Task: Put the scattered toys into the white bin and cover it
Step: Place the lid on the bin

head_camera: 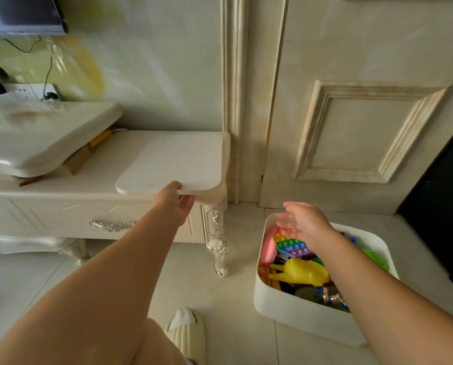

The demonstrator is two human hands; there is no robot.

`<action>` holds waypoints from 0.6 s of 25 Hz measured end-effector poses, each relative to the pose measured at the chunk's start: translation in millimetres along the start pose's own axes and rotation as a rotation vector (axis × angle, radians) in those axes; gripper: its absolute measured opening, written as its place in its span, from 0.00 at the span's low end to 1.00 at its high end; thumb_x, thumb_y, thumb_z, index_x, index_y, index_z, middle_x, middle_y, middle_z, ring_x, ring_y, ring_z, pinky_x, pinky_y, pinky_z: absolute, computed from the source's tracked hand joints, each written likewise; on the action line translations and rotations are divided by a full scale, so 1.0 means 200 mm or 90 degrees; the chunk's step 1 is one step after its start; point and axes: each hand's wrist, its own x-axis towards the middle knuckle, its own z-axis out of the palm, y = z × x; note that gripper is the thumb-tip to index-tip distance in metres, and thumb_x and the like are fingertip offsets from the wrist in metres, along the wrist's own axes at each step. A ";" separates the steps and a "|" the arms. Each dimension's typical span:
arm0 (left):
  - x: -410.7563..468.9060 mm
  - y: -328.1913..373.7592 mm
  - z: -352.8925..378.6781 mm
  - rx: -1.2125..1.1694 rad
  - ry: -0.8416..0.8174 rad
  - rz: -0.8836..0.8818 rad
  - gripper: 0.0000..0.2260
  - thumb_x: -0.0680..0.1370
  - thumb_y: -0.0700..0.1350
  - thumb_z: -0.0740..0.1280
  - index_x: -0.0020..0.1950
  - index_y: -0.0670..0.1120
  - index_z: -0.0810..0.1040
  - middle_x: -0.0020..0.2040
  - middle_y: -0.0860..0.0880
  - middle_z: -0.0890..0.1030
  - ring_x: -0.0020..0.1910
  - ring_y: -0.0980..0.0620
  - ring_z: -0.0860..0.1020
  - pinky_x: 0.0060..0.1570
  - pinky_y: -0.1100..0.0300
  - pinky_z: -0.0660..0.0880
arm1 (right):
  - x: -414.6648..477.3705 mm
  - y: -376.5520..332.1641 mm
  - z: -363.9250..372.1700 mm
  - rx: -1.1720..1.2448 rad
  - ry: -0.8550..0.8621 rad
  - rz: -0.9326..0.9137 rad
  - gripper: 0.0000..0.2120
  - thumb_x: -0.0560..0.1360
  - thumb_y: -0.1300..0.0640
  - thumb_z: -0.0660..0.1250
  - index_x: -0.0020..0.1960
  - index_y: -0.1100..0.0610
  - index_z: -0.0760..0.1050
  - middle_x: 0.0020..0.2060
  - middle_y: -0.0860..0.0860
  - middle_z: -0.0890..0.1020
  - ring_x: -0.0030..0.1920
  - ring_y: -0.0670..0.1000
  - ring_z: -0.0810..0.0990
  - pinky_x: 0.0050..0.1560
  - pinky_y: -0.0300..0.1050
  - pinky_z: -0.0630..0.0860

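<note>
The white bin (293, 309) stands on the floor at the right, open at the top and full of toys: a rainbow pop toy (288, 243), a yellow plastic toy (304, 272), a pink piece (268, 246) and green bits. A flat white lid (172, 159) lies on the low cabinet's right end. My left hand (175, 201) grips the lid's front edge, thumb on top, fingers underneath. My right hand (304, 225) hovers open over the bin's far left corner, holding nothing.
The cream cabinet (62, 204) has a drawer handle and a carved leg (217, 241) close to the bin. A door (364, 101) stands behind the bin, with a black object (446, 206) at the right. A slipper (185, 335) rests on the tiled floor near me.
</note>
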 end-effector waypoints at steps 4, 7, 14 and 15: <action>-0.05 -0.06 0.06 0.027 -0.033 0.088 0.08 0.76 0.30 0.62 0.53 0.38 0.73 0.44 0.42 0.78 0.41 0.47 0.79 0.38 0.57 0.79 | -0.01 -0.01 -0.07 0.035 0.025 -0.009 0.13 0.81 0.59 0.57 0.63 0.57 0.73 0.53 0.57 0.78 0.48 0.56 0.80 0.39 0.46 0.77; -0.10 -0.12 0.10 0.163 -0.085 0.116 0.09 0.76 0.29 0.62 0.54 0.39 0.74 0.45 0.43 0.79 0.41 0.48 0.79 0.33 0.58 0.79 | 0.01 -0.03 -0.18 0.071 0.104 -0.030 0.15 0.80 0.59 0.57 0.66 0.57 0.70 0.56 0.56 0.76 0.49 0.57 0.79 0.42 0.49 0.78; -0.19 -0.30 0.25 0.465 -0.331 0.083 0.16 0.77 0.31 0.62 0.62 0.45 0.73 0.57 0.43 0.80 0.53 0.45 0.79 0.46 0.55 0.79 | 0.08 0.02 -0.52 -0.070 0.421 -0.015 0.26 0.80 0.50 0.56 0.76 0.57 0.57 0.73 0.62 0.62 0.70 0.64 0.66 0.68 0.55 0.64; -0.20 -0.33 0.27 0.489 -0.360 0.064 0.16 0.78 0.31 0.62 0.61 0.47 0.73 0.57 0.44 0.80 0.55 0.44 0.79 0.52 0.52 0.78 | 0.08 0.05 -0.57 -0.099 0.432 -0.010 0.27 0.80 0.50 0.56 0.76 0.58 0.56 0.73 0.63 0.62 0.70 0.64 0.64 0.68 0.55 0.63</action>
